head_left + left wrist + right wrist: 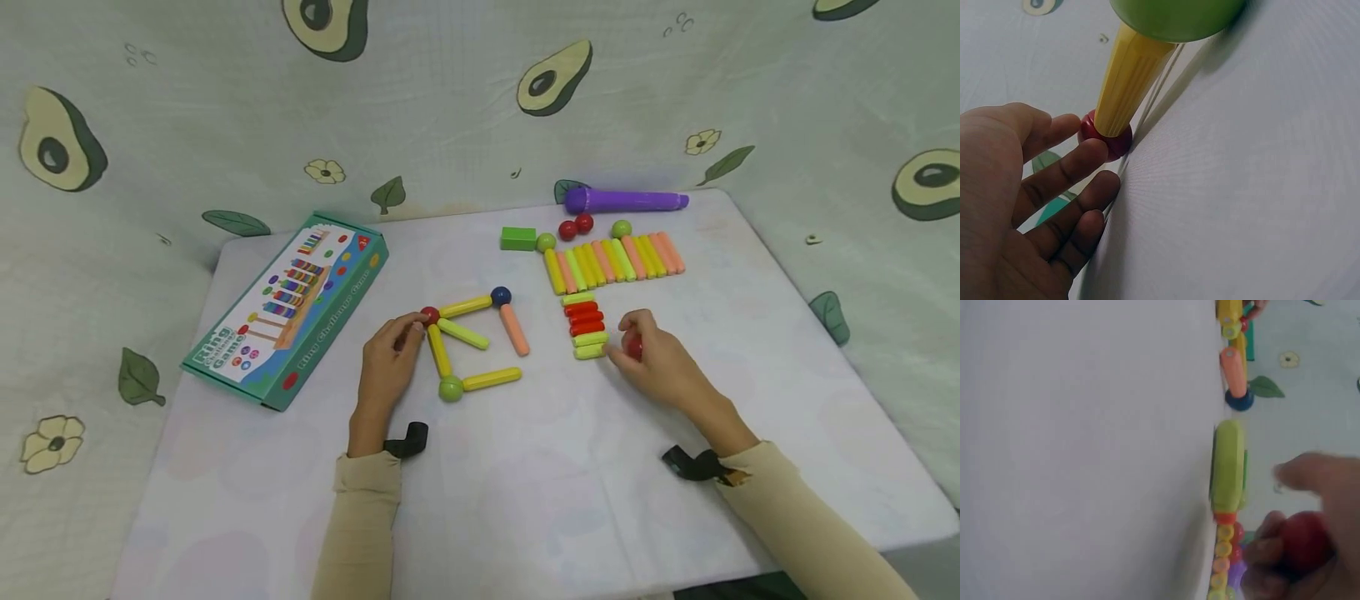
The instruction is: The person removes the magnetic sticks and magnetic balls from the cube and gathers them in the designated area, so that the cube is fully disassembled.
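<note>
My left hand (pixel 387 360) pinches a red ball (pixel 430 316) between thumb and index finger at the corner of a stick-and-ball figure. From this ball run two yellow sticks (pixel 440 352) and a lime stick (pixel 463 334). The figure also has a green ball (pixel 451 389), a dark blue ball (pixel 501 296), a pink stick (pixel 514 329) and another yellow stick (pixel 492 379). My right hand (pixel 663 367) holds a second red ball (pixel 1305 542) in its curled fingers. Its thumb reaches close to the short column of lime and red sticks (pixel 586 327).
A row of yellow, pink and lime sticks (pixel 615 262) lies at the back right. Behind it are loose red balls (pixel 567 230), green balls (pixel 621 228), a green block (pixel 518 239) and a purple microphone-shaped object (pixel 626 201). A game box (pixel 285 308) lies at the left.
</note>
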{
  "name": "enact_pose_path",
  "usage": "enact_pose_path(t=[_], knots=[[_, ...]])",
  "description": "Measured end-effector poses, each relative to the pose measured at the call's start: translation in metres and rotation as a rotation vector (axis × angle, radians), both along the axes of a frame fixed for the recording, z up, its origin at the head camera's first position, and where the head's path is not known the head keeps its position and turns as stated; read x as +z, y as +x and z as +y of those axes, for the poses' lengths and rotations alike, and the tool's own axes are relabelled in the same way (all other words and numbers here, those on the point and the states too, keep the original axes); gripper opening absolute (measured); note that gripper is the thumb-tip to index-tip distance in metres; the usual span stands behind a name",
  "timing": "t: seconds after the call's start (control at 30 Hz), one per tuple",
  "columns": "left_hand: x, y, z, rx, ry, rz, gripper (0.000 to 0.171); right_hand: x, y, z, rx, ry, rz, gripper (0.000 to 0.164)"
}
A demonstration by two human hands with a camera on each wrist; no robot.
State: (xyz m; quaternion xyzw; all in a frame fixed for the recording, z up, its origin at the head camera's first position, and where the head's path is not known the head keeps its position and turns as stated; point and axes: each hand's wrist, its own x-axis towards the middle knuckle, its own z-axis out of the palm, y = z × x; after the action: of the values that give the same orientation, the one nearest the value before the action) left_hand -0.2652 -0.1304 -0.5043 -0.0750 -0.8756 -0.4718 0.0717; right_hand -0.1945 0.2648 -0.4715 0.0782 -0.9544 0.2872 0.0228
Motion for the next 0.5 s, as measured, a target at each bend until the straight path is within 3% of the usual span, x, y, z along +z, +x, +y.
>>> enact_pose_path(t=[0.13, 0.23, 0.5], knots=[[0.000, -0.001, 0.000, 0.010, 0.000, 0.002, 0.029, 0.010, -0.007, 0.013, 0.018, -0.184, -0.032, 0.034], [0.000, -0.001, -0.001, 0.012, 0.002, 0.018, 0.028, 0.019, -0.017, 0.022, 0.019, -0.174, -0.006, 0.036], [-0.003, 0.000, 0.001, 0.018, -0.011, -0.014, 0.031, 0.042, -0.058, 0.051, -0.178, -0.126, 0.037, 0.049]])
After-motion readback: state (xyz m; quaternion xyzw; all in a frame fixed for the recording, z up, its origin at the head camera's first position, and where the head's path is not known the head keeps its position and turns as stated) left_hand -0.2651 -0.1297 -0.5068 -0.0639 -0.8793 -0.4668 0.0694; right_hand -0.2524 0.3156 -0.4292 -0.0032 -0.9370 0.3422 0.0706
